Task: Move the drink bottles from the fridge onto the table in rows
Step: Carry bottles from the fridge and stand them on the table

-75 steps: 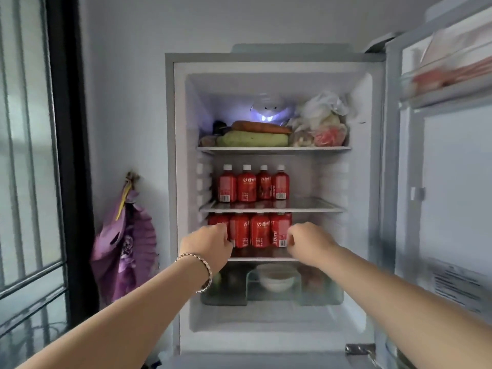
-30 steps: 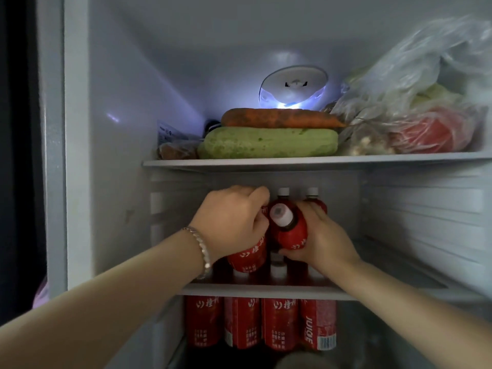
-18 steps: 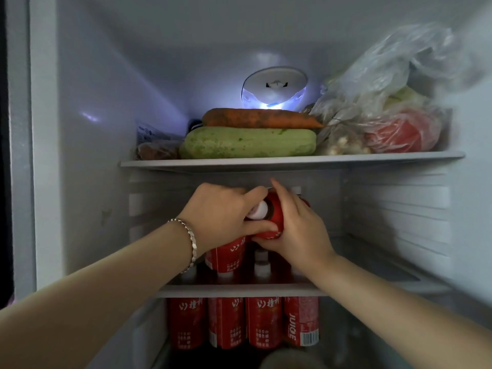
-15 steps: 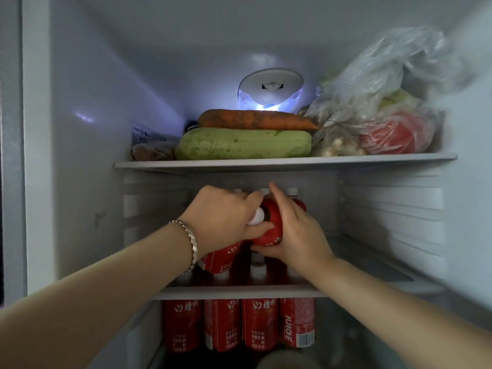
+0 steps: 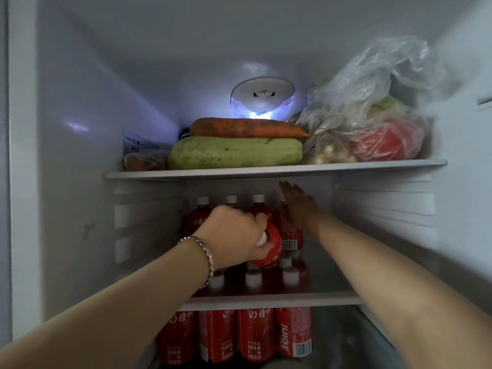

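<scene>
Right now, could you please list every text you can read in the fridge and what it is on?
"JUICE": vertically on the rightmost lower-shelf bottle.
Chinese characters on the bottle labels: blurred, unreadable.
Wall sticker: print too small to read.
Barcode: digits too small.

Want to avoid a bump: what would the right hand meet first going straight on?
The right hand points over the end bottle, so probably the back wall under the top shelf; depth unclear.

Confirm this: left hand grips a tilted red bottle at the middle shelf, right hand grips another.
Wrong on the right hand: the head view shows it open, fingers straight, gripping nothing. The left hand does grip the tilted red bottle.
</scene>
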### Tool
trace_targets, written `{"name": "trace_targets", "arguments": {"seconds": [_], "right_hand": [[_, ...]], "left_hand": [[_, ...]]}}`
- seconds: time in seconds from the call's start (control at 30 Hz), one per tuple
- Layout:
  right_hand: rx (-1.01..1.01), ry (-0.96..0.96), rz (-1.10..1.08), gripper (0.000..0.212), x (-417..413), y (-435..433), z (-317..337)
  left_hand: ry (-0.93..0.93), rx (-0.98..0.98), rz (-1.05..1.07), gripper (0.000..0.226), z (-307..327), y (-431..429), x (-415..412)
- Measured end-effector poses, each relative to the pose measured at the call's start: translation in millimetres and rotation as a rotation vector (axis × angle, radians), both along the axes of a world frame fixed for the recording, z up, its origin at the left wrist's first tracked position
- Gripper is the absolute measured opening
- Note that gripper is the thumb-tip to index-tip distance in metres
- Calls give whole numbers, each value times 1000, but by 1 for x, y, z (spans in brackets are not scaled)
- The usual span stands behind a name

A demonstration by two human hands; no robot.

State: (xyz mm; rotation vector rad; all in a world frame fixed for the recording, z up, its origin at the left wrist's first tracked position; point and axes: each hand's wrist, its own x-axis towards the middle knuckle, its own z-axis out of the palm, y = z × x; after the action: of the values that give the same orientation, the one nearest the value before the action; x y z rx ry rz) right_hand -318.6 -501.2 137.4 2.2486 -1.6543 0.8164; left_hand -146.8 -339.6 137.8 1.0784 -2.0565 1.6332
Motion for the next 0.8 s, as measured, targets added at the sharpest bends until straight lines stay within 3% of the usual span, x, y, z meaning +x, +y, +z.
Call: {"name": "trace_targets", "arguments": {"seconds": [0.07, 0.17, 0.37, 0.47, 0.7, 0.8], "right_hand": [[26, -62, 28, 59, 9, -6, 2], [-102, -151, -23, 56, 11, -1, 5], [-234, 0, -190, 49, 1, 37, -2], [-288, 12, -192, 44, -3, 66, -9], [-418, 303, -164, 37, 11, 147, -16], [-551, 272, -128, 40, 15, 185, -17]], "left_hand": [[3, 10, 13, 42, 1, 2, 1], [10, -4, 15, 43, 4, 2, 1], [-6, 13, -79, 44, 0, -3, 2], [-50, 11, -101, 46, 1, -2, 1], [-80, 2, -74, 49, 8, 10, 8], [-109, 31, -35, 46, 11, 31, 12]]}}
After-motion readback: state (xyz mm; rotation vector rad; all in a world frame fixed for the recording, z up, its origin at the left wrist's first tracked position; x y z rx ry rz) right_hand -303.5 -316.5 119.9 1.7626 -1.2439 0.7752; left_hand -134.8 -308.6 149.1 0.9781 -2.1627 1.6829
